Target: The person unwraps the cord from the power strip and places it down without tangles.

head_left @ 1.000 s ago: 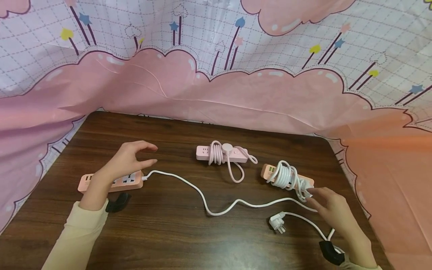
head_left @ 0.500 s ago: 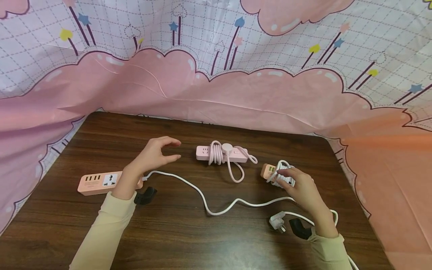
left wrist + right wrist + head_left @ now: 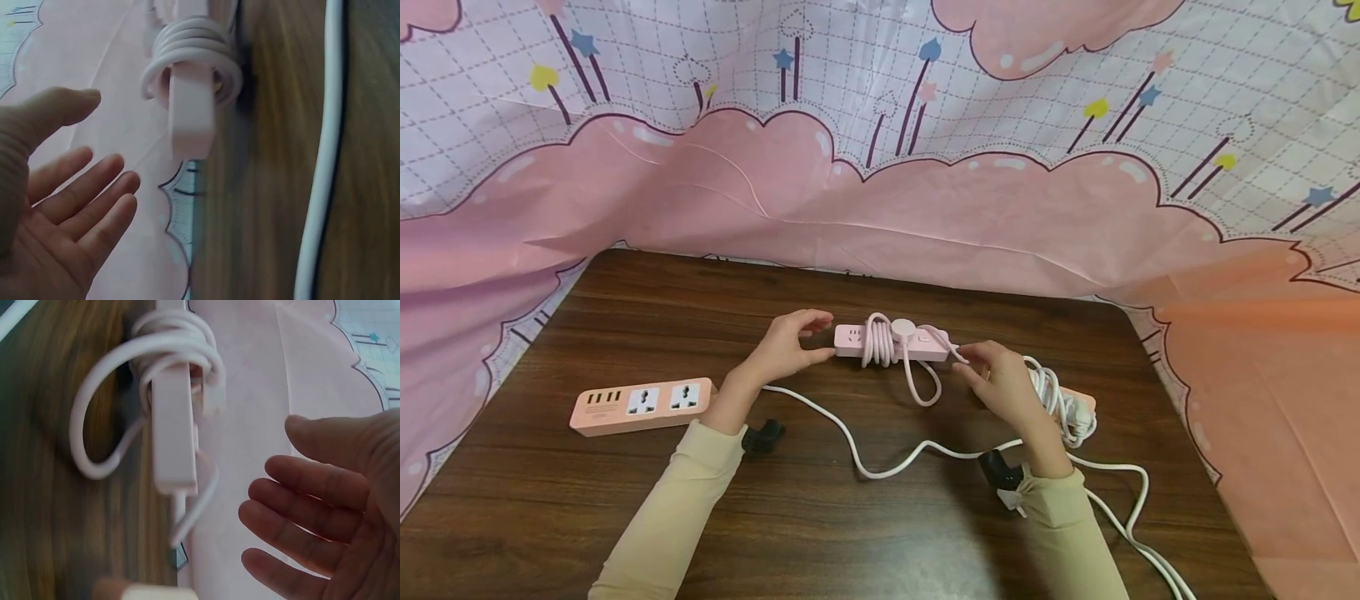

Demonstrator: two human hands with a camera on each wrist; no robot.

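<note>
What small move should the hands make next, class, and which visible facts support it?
Perhaps bring the fingers inward to grip both ends of the pink power strip: the left hand and right hand are poised near its opposite ends, neither gripping it, and its cord is wound around it.

On the bench [image 3: 820, 533], the middle power strip [image 3: 925, 350] lies between left grip [image 3: 786, 343] and right grip [image 3: 1003, 379]. The left power strip [image 3: 628, 407] and right power strip [image 3: 1081, 397] (partly behind that grip) sit nearer; a loose cord [image 3: 883, 476] passes before the middle one. Cloth [image 3: 880, 217] hangs behind.
</note>
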